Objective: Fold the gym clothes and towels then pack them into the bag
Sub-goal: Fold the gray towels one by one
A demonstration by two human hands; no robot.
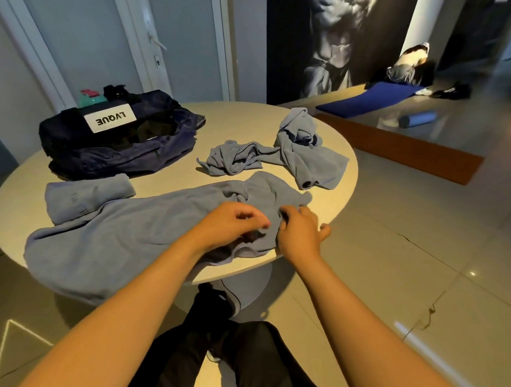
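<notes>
A large blue-grey garment [125, 232] lies spread across the near side of the round table [342, 156], its left part hanging over the edge. My left hand [233, 224] and my right hand [300, 232] sit close together at its right end, fingers curled into the bunched cloth. Two crumpled blue-grey pieces lie farther back: a small one [235, 158] in the middle and a bigger one [305, 148] at the right. The dark navy gym bag [120, 142] stands open at the back left, with a white label on top.
A teal bottle [89, 97] stands behind the bag. Doors rise behind the table. On the floor to the right are a blue mat [367, 100], a blue foam roller [417, 119] and a wooden board [403, 152]. My dark-trousered legs are below the table edge.
</notes>
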